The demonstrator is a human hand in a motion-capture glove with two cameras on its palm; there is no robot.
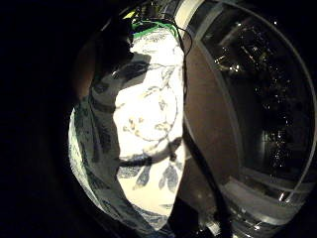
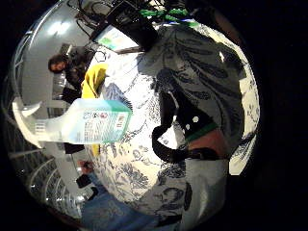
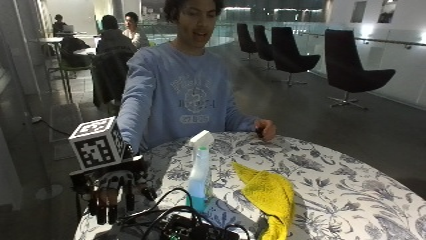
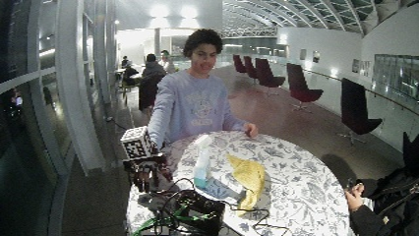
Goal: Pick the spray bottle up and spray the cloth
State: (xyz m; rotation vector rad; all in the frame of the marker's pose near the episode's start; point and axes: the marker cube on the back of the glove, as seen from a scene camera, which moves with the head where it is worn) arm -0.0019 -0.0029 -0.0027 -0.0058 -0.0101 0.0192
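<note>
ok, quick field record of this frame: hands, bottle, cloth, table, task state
right hand: black-gloved right hand at the table edge, fingers straight and pointing down, holding nothing
left hand: bare left hand resting on the table's far side
bottle: translucent blue-tinted plastic spray bottle with white trigger head, upright, untouched
cloth: crumpled yellow cloth, lying beside the bottle
table: round table with floral blue-and-white cover
task state: bottle not yet picked up

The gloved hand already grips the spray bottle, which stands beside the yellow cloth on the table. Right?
Not quite. The outside view shows the gloved hand apart from the spray bottle, fingers hanging, holding nothing. The bottle does stand beside the yellow cloth on the table.
</note>
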